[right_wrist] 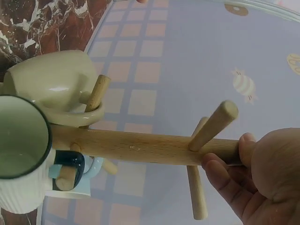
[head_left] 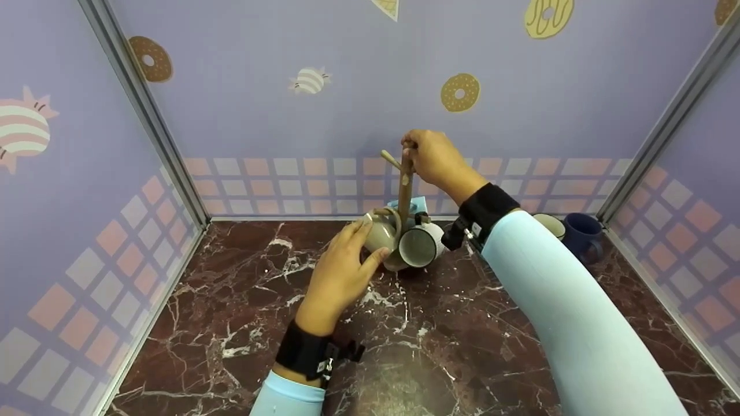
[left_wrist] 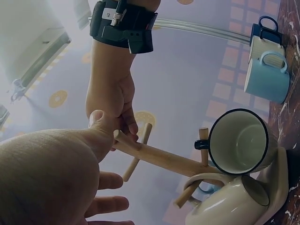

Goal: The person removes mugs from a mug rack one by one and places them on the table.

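A wooden mug tree [head_left: 405, 188] stands near the back wall. My right hand [head_left: 439, 159] grips the top of its post with thumb and fingers, above the upper pegs [right_wrist: 215, 124]. A beige mug [head_left: 378, 236] hangs by its handle on a lower peg, tilted. Beside it a white mug [head_left: 418, 247] with a dark rim and dark handle hangs from another peg. A light blue mug [right_wrist: 89, 185] shows partly behind the post. My left hand [head_left: 341, 263] is close by the beige mug, its fingers extended and spread, as the left wrist view also shows.
At the back right are a cream mug [head_left: 549, 224] and a navy mug [head_left: 583, 234]. Another light blue mug [left_wrist: 268, 79] stands in line with them, hidden behind the right sleeve in the head view. Patterned walls [head_left: 324, 115] enclose the dark marbled tabletop [head_left: 243, 323].
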A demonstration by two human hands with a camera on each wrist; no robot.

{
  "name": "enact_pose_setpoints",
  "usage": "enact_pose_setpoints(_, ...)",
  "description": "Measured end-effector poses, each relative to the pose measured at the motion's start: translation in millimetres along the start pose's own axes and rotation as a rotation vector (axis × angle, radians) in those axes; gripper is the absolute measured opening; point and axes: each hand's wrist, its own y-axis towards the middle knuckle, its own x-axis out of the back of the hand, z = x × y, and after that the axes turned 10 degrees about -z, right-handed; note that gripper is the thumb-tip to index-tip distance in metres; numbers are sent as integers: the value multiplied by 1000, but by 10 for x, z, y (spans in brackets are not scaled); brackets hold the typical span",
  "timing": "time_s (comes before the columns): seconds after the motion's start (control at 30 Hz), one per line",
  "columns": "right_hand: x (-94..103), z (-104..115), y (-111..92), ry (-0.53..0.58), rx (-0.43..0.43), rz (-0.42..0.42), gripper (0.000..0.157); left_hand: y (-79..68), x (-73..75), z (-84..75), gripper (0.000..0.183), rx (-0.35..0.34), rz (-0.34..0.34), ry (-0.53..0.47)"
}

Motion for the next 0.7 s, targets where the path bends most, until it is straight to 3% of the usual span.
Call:
enact_pose_setpoints(0.27, -43, 15, -13, -22, 33, -66, 22, -5, 6, 1, 80, 6, 10, 8)
enact_pose_setpoints(0.5, -70, -5, -15, -100, 27, -126, 27, -9, 4, 11, 82, -7, 3, 5)
enact_pose_setpoints(0.7, -102, -12, -14, -98, 19, -190, 30, -12, 7, 18, 83, 5, 13, 5)
